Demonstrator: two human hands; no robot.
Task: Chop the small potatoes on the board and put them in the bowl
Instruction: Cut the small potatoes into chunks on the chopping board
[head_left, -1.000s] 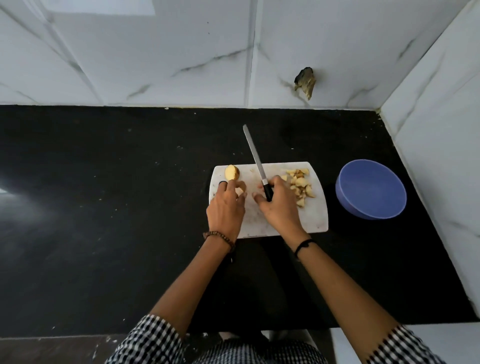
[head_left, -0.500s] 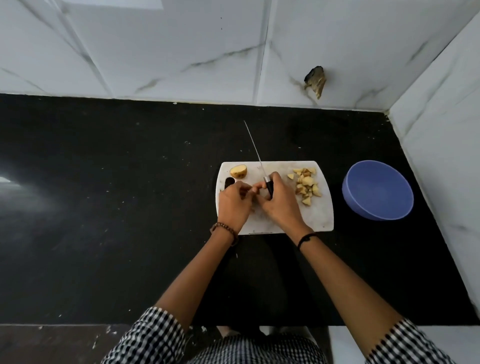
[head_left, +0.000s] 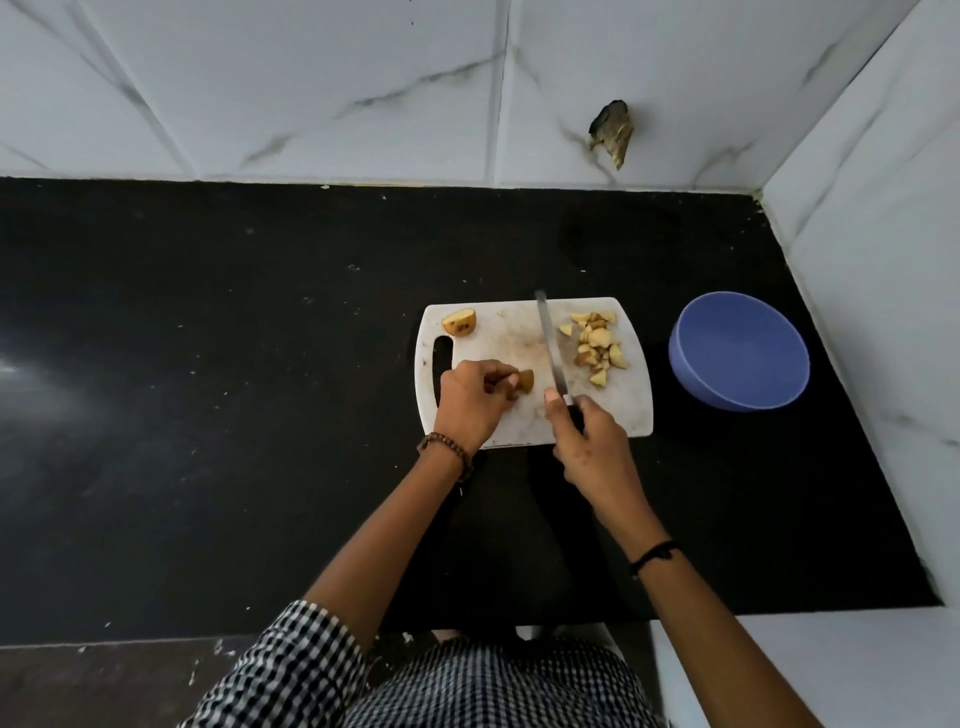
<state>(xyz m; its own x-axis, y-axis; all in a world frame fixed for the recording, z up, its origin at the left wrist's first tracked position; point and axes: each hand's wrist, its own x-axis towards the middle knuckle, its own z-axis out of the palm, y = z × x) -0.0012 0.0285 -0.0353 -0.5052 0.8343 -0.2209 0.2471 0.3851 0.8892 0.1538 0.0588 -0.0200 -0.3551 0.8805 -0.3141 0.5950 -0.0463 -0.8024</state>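
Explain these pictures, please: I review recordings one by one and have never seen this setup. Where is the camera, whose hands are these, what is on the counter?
There is no machine here: a person works with bare hands, and the one camera sits on their head, looking forward and down, so the arms enter from the bottom. On the black counter lies a white cutting board, with a blue bowl to its right, apart from it; nothing shows inside the bowl. The left hand holds a potato piece on the board. The right hand grips a knife by its handle, blade pointing away, right of that piece. A pile of chopped pieces lies on the board's right side and a potato half at its far left corner.
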